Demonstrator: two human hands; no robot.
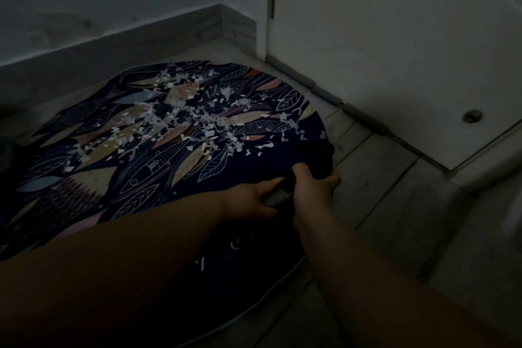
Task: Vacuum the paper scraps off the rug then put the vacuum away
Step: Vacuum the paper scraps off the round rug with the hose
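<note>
Paper scraps point(197, 118) litter the rug point(118, 167); my left hand point(254, 200) and right hand point(313, 186) clamp the vacuum hose point(275, 197), door point(395, 37) close beside.

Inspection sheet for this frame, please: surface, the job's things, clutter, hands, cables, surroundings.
Surface: dark round rug with a leaf-and-fish pattern on a pale tiled floor.
Job's things: white paper scraps litter the rug's middle and far part; ribbed grey vacuum hose and a dark vacuum part at the rug's right edge, too dim to identify.
Clutter: nothing seen.
Hands: left hand grips the hose; right hand holds the dark part where the hose meets it.
Cables: thin line near the rug's near edge, cannot tell if cord or trim.
Surroundings: white door, grey skirting board.
</note>
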